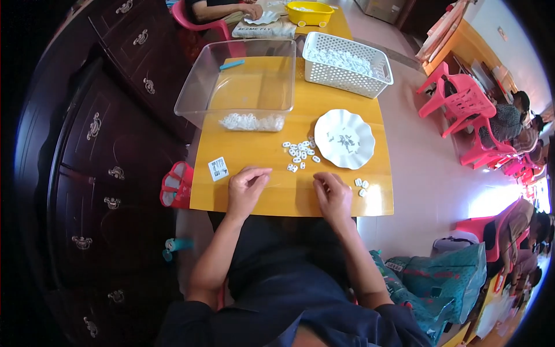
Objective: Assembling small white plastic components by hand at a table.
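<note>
My left hand [245,189] hovers over the front of the yellow table, thumb and fingers pinched together; anything between them is too small to make out. Right of it, my right hand [333,196] is closed with its fingers curled inward, and what it may hold is hidden. Beyond and between the hands lies a loose cluster of small white plastic pieces with dark holes [300,151]. A few similar white pieces [362,186] rest just right of my right hand. A white scalloped plate [331,151] holds small dark metallic bits [346,140].
A clear plastic bin [193,104] with white pieces in a bag [252,122] stands at the far left, near a white perforated basket [347,82]. A printed card [218,169] lies left. Dark drawers [87,191] flank the table. Other people work behind and at right.
</note>
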Tool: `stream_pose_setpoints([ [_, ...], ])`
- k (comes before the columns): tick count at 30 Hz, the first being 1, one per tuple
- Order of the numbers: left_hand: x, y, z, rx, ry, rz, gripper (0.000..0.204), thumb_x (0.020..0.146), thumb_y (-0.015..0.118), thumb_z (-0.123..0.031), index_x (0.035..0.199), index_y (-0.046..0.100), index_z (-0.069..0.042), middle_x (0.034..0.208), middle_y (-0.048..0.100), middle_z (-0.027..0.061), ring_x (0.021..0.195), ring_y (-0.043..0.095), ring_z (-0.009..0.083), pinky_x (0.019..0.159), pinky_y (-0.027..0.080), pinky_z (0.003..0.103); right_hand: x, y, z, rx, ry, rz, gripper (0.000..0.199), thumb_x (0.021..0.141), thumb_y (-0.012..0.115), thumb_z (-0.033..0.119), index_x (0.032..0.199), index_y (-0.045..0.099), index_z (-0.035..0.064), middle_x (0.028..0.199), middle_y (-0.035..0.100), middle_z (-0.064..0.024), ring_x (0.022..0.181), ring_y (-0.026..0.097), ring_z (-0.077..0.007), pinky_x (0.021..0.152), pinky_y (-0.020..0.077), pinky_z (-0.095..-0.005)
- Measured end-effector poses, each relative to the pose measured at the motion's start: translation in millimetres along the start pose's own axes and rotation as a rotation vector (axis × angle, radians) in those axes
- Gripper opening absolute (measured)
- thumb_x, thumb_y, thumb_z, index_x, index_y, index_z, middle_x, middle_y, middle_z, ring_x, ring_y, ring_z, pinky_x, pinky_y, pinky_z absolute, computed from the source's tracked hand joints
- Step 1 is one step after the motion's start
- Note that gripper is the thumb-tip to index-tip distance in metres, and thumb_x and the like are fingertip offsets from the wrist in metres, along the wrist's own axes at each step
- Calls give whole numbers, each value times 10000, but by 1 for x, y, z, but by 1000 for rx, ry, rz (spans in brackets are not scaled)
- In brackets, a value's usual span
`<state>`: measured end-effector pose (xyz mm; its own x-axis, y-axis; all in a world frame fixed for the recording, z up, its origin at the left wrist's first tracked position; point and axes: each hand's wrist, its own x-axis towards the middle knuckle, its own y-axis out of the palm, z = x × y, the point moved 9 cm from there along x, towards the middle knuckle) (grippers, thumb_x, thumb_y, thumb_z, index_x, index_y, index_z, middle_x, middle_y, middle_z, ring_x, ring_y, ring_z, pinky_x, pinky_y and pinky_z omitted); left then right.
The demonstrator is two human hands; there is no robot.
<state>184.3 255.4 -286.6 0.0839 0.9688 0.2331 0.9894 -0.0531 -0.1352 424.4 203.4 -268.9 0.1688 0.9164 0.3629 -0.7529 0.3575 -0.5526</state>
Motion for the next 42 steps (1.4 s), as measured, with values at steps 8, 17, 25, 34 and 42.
stream_pose_setpoints([
  [8, -18, -12, 26, -290, -138, -46, 97, 882, 695, 39, 963, 666, -5, 855, 659, -18, 757, 607, 44, 715, 501, 204, 36, 52, -12, -330, -21, 76, 168, 890, 720, 231, 977, 721, 88, 883, 693, -114, 777, 690, -315, 679, 543, -423],
  [17, -26, 8, 41, -394, -231, 41, 44, 903, 701, -17, 931, 666, -15, 848, 654, -36, 765, 592, 34, 717, 488, 197, 38, 61, -22, -386, 8, 103, 191, 873, 746, 234, 911, 667, 65, 883, 694, -111, 772, 680, -331, 667, 535, -422],
  [25, -30, 41, 34, -444, -259, 119, 35, 919, 689, -33, 946, 668, -24, 856, 653, -39, 762, 585, 35, 711, 485, 202, -12, 38, -31, 295, 338, 146, 125, 939, 707, 96, 977, 615, 21, 817, 678, -35, 701, 623, -67, 603, 480, -239],
  [34, -46, 96, -4, -304, -164, 263, 42, 895, 665, 22, 931, 651, 5, 837, 689, 43, 733, 697, 124, 636, 574, 283, -60, 42, -41, 992, 615, 170, 98, 1043, 582, 160, 1039, 587, 62, 856, 667, -15, 727, 635, -80, 658, 520, -224],
  [42, -45, 96, -65, 321, 360, 199, 90, 844, 688, 11, 928, 694, -19, 852, 678, 126, 754, 694, 297, 655, 553, 361, -65, 44, -45, 960, 474, 161, 116, 1065, 525, 152, 1057, 581, 49, 840, 619, 1, 710, 578, -71, 642, 483, -216],
])
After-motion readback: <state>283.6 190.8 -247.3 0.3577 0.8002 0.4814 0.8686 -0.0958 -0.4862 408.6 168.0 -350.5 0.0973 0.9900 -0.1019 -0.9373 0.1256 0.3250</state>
